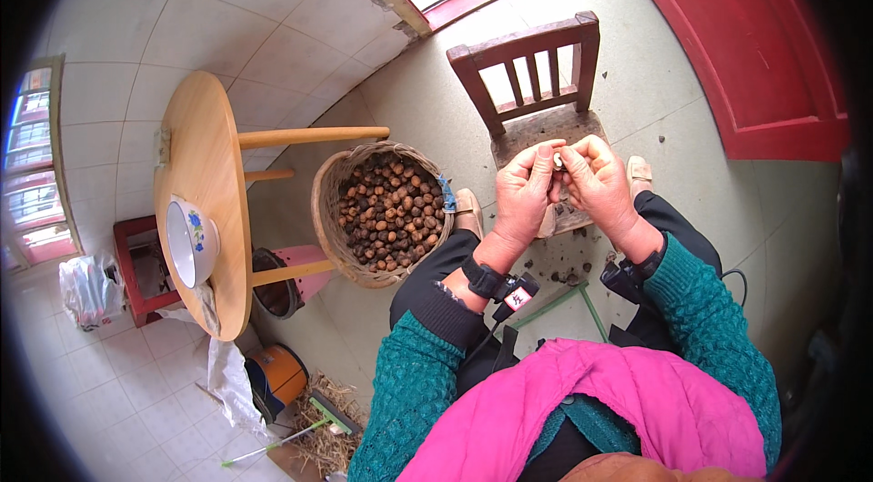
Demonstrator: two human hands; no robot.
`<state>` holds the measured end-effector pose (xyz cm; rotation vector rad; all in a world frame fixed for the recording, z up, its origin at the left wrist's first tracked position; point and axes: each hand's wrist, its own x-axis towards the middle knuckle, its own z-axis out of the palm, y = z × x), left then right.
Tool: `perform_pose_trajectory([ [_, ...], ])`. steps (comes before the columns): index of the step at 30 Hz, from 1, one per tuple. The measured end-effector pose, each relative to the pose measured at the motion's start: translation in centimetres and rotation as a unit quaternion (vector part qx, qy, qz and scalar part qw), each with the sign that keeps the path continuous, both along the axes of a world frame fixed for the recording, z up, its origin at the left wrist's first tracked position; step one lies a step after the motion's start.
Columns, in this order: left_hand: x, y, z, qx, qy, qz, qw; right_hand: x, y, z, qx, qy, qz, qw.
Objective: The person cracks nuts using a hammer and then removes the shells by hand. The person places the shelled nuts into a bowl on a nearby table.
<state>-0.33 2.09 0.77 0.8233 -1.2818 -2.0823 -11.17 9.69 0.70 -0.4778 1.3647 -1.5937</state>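
Note:
Both hands meet over the seat of a small wooden chair (539,134). My left hand (522,192) and my right hand (600,182) pinch a small cracked walnut piece (558,160) between thumbs and fingertips; its pale inside shows. Dark shell bits lie on the seat's near edge and on the floor below. To the left of my left hand stands a wicker basket (327,209) filled with brown and blackened walnuts (392,209). The fingers partly hide the piece.
A round wooden table (232,236) at the left bears a white flowered bowl (194,243). Near it are a pink bin (310,270), an orange container (283,373), a green-handled broom (293,438) and a red stool (129,277). A red door (757,59) stands at the upper right.

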Motion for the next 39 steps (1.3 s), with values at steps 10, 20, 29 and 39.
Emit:
perform_pose_trajectory([
  [10,0.0,0.0,0.2,-0.006,0.031,-0.007,0.999,-0.3,-0.3,1.0,-0.013,-0.115,-0.007,0.993],
  [20,0.4,-1.1,0.1,0.11,0.061,-0.059,0.99,-1.2,-0.1,1.8,0.02,-0.13,0.0,0.991],
  [29,0.2,-1.2,-0.8,0.132,0.062,-0.051,0.988,-1.2,-0.2,2.2,0.064,-0.103,0.018,0.992],
  [39,0.6,-1.4,-1.0,0.12,0.083,-0.037,0.989,-2.0,0.1,2.5,0.055,-0.066,0.056,0.995],
])
